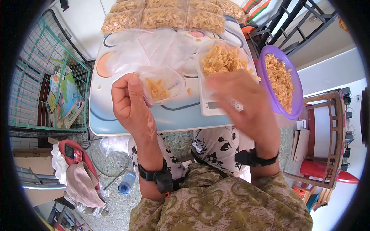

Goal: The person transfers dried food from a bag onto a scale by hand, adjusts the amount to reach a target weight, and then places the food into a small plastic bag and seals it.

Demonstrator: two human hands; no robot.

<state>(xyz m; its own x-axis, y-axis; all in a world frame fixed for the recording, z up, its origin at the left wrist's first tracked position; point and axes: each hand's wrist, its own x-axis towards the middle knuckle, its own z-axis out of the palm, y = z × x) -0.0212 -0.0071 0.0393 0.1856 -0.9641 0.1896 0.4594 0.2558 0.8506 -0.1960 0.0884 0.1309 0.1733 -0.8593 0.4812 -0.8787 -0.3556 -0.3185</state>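
My left hand (132,102) pinches the rim of a clear plastic bag (176,85), with a few pale yellow dried flakes inside it. My right hand (244,102) is blurred by motion above the front of a white digital scale (213,111); whether its fingers hold anything cannot be made out. On the scale, a clear tray holds a heap of dried flakes (224,58), just beyond my right hand. More clear plastic bags (142,50) lie flat and overlapping on the table (169,117), behind the bag in my left hand.
Filled bags of flakes (163,17) line the table's far edge. To the right stands a purple basin (296,86) of flakes. A green wire cage (32,77) is at the left. Below it, a red stool (90,161) carries a phone and a cloth.
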